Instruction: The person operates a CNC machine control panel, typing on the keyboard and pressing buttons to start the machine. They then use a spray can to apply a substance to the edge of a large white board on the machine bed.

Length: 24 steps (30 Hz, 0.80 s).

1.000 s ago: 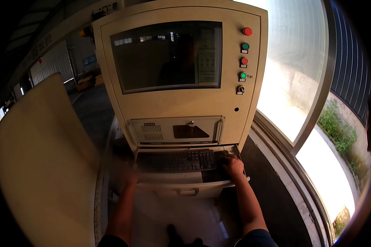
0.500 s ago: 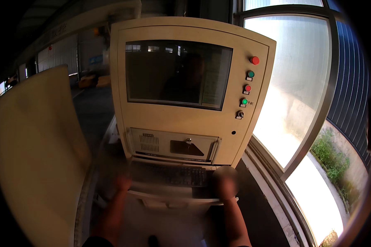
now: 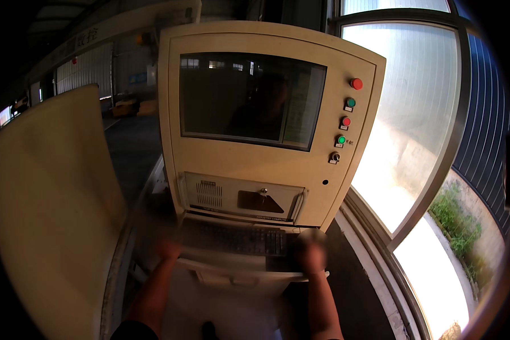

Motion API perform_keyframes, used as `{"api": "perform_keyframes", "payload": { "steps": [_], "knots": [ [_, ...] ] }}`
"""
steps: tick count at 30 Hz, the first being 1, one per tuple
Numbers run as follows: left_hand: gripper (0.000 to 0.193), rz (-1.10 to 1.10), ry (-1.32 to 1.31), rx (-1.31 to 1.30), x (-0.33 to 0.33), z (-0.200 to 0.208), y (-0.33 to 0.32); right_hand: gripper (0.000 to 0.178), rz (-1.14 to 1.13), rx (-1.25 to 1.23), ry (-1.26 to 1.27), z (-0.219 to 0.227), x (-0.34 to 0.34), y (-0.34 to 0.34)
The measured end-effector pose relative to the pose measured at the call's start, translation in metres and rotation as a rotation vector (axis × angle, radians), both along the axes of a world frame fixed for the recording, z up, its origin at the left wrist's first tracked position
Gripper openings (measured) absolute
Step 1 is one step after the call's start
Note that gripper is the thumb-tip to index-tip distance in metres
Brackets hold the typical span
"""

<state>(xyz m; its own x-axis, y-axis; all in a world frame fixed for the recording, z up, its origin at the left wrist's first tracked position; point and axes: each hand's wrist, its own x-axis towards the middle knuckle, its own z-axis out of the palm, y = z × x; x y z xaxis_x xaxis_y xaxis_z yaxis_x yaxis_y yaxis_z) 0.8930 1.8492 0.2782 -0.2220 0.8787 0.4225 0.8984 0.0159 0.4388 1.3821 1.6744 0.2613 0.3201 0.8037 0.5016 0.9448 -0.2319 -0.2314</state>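
In the head view, the keyboard lies at 6 o'clock in the already opened drawer. The right hand is at 5 o'clock, beside it; the left hand, between 7 and 8 o'clock, is near the drawer's left end. From blur I cannot tell if fingers grasp or are released. The screen, at 12, is dark; work seems unfinished.
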Motion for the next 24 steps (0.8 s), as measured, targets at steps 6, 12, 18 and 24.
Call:
{"api": "perform_keyframes", "payload": {
  "steps": [6, 12, 18, 24],
  "knots": [
    [0.081, 0.002, -0.039, -0.001, 0.006, 0.005, -0.001, 0.047, -0.014, -0.009, 0.054, -0.005, 0.003, 0.000],
    [0.075, 0.007, 0.004, 0.094, -0.002, -0.010, 0.009, 0.049, -0.024, -0.046, 0.073, -0.001, -0.002, 0.004],
    [0.068, -0.004, -0.128, 0.082, 0.006, -0.001, 0.005, 0.045, -0.041, -0.015, 0.058, -0.003, 0.002, 0.004],
    [0.066, 0.003, -0.012, 0.136, 0.003, -0.015, 0.015, 0.041, -0.043, -0.044, 0.047, 0.006, -0.001, 0.001]
  ]
}}
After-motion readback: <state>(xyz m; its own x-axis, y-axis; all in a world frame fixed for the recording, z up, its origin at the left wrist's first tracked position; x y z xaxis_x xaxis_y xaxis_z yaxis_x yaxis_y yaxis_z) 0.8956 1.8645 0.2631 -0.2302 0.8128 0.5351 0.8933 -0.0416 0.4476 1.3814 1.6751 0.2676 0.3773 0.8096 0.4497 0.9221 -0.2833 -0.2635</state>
